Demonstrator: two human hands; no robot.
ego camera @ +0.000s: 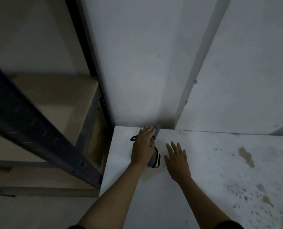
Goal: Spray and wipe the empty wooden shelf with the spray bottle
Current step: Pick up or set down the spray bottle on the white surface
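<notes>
Shelf (58, 100), wooden, sitting untouched at nine o'clock; left hand (143, 146) is gripping a grey cloth (154, 156) on the white ledge (203, 162), right hand (177, 161) is hovering open; spraying and wiping apparently remaining.

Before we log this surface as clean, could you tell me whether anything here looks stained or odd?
Yes: the white surface has a brownish stain at right and dark speckles nearer the camera. The left hand holds a grey cloth.
</notes>
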